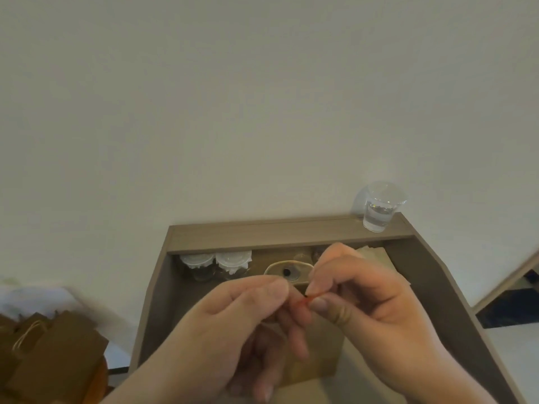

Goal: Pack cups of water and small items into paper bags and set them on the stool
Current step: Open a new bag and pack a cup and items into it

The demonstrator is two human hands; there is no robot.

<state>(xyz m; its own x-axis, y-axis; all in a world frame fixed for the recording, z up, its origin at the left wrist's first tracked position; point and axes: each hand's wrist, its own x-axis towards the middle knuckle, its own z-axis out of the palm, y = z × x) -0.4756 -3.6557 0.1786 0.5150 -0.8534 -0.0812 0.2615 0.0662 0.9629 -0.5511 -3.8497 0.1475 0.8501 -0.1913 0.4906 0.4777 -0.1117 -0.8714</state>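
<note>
Where the fingertips meet, thin red-orange strip (309,298) gripped by thumb and forefinger of left hand (233,316) and right hand (379,295), other fingers curled. Long axis left-right, directly over brown paper bag (323,351). Equally near both hands. Well apart, back right: clear plastic cup of water (379,209).

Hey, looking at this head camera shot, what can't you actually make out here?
Head view, small red item: tiny, mostly covered by the pinching fingers of the left hand and right hand; identity unclear.
Head view, paper bag: both hands hide its inside.
Head view, lidded containers: shadowed under the shelf, contents blurred.
Head view, brown bags: cut off by the frame's left and bottom edges.
</note>
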